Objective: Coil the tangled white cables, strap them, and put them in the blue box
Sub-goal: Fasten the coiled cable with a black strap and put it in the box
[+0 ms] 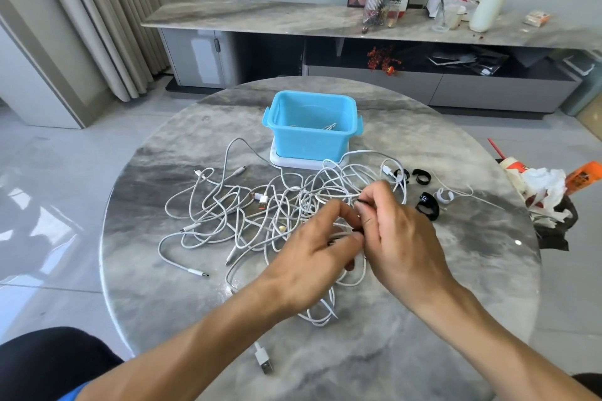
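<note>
Both hands meet over the heap: the left hand (312,251) curls its fingers round a bundle of thin white rubbery cable loops (325,309), and the right hand (391,231) pinches a small black strap (361,202) between thumb and fingertips right against that bundle. Beyond them the tangled white cables (234,212) sprawl in loose curls across the round, glossy grey marble table (456,319), one flat USB plug (264,363) lying nearest the person. Farther back stands the square blue plastic box (309,130), open-topped, resting on its white lid (303,161), with some white cable already inside. Right of the heap lie three black strap rings (427,205) and one white one (444,196), close together.
</note>
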### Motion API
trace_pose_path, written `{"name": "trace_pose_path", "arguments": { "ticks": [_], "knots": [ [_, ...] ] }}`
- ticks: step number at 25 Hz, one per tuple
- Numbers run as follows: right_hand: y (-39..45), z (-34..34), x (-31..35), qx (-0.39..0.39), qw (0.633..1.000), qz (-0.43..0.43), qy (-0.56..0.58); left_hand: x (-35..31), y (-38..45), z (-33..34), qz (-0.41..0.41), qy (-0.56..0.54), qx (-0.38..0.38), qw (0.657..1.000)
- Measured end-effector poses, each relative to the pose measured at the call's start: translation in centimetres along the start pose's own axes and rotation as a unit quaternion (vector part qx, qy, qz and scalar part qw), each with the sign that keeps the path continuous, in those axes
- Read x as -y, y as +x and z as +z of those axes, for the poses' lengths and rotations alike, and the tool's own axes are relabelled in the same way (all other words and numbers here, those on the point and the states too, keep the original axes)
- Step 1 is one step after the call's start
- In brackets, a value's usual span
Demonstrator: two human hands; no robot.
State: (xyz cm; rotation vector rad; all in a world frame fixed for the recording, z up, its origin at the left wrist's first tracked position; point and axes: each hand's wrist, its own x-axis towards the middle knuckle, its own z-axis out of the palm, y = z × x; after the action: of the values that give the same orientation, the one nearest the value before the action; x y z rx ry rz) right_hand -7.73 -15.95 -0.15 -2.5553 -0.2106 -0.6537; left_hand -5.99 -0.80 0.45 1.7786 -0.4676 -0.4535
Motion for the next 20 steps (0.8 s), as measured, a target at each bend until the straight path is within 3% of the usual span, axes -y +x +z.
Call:
{"name": "trace_pose_path", "arguments": {
  "ticks": [2, 8, 14, 20],
  "knots": [
    [-0.1, -0.2, -0.1, -0.003, 1.0, 0.005, 0.017, 0.1, -0.4, -0.1, 0.055, 0.083, 0.016, 0.995],
    [-0.4, 0.0, 0.0, -0.007, 0.997, 0.033, 0.065, 0.9, -0.6, 0.4, 0.211, 0.244, -0.106, 0.941],
    [-0.4, -0.3, -0.3, -0.007, 0.989, 0.074, 0.127, 0.8, -0.6, 0.3, 0.211, 0.273, -0.103, 0.933],
    [0.8, -1.4, -1.1, 0.005, 0.949, 0.148, 0.28, 0.1, -0.2, -0.6, 0.209, 0.262, -0.091, 0.938]
  ]
}}
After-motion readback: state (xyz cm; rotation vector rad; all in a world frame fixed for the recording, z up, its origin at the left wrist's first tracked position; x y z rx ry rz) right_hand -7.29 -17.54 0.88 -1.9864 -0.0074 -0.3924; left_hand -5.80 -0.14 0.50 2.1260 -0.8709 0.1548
